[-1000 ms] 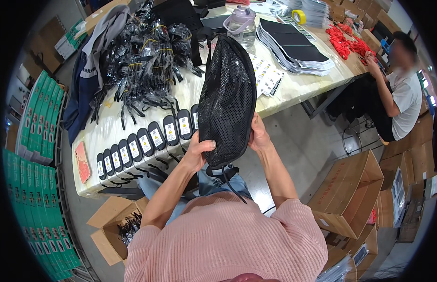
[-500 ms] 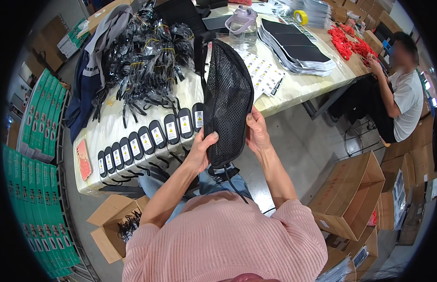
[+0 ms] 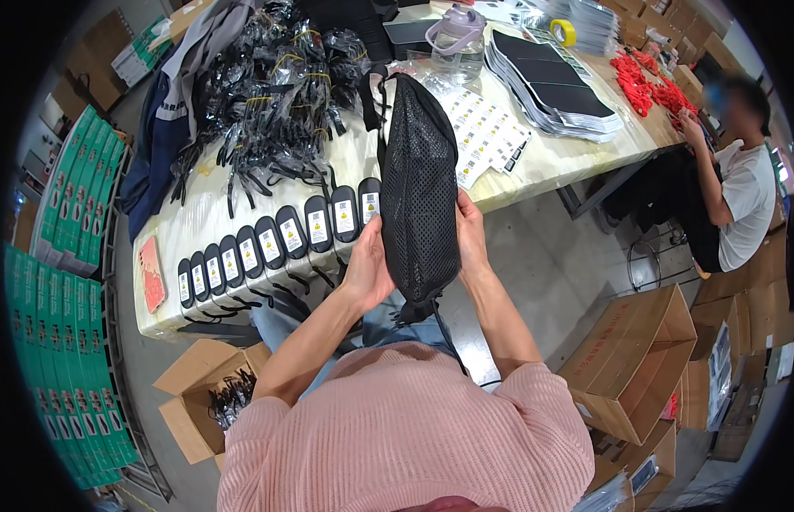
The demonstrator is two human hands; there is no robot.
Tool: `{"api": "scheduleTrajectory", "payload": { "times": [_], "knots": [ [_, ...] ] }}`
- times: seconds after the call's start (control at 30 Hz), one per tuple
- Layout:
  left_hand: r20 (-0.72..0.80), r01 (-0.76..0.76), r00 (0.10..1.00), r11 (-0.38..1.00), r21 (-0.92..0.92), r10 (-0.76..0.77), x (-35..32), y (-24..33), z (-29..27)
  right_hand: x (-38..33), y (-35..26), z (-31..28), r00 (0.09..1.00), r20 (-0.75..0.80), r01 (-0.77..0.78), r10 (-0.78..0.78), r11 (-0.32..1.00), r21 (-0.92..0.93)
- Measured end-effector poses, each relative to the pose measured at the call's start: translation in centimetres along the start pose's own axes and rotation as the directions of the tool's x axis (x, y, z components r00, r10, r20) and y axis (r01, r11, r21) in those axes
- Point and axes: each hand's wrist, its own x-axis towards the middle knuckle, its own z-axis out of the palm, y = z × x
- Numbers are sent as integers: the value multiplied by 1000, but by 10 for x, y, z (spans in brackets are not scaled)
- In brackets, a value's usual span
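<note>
Centre of frame: black mesh bag [image 3: 421, 188] blocks direct passage between left hand [image 3: 368, 271] and right hand [image 3: 472, 237]. Left of centre: row of black labelled devices [image 3: 318, 226] obstructs the table's [image 3: 190, 232] front edge, cords overhanging. Upper left: heap of wrapped bundles [image 3: 277, 102] bars farther reach; narrow strip between heap and row, straps intruding. Right of centre: passage above floor [image 3: 542, 273], bounded by table edge and open carton [image 3: 615, 363].

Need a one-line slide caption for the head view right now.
Left hand and right hand hold a black mesh bag near a row of white-labelled black ovals on the table.
</note>
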Motion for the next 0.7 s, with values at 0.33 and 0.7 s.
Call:
{"api": "scheduleTrajectory", "payload": {
  "times": [0.33, 0.7],
  "knots": [
    [-160, -2, 987, 998, -60, -8, -3, 4, 13, -32, -20, 4, 994, 106, 5, 12, 988, -153],
    [-248, 46, 968, 997, 67, -28, 5, 3, 0, -32, -16, 1, 996, -22, -82, 81, 996, -42]
  ]
}}
